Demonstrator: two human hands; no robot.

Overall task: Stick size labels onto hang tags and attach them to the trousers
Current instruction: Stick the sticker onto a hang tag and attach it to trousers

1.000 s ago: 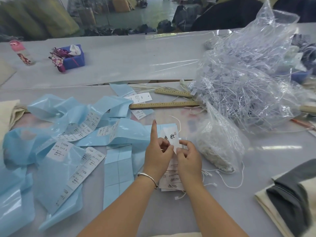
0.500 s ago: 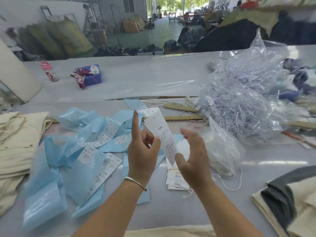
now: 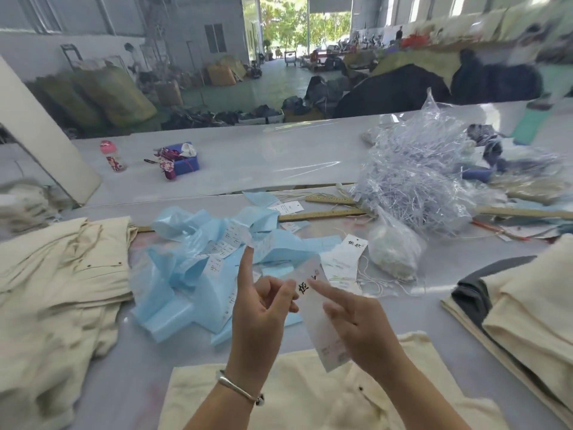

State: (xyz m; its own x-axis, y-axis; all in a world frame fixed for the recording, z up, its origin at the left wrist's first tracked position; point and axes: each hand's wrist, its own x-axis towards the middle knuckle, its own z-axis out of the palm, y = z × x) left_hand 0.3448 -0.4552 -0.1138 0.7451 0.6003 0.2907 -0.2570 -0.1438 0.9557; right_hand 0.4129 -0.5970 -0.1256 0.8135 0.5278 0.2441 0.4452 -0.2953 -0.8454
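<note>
Holding the hang tag [image 3: 322, 324] between them, left hand [image 3: 263, 308] pinches its top, right hand [image 3: 356, 321] nearer its length slanting toward lower right, over the trousers [image 3: 279, 395].

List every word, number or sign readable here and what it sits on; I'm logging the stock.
"恒欣": seemingly this, black brush characters atop the hang tag on the pile.
Held hang tag: same kind of black characters, partly covered by fingers; lower print blurred.
Size labels on blue backing strips: print too small to read.
Wooden rulers: markings unreadable.
</note>
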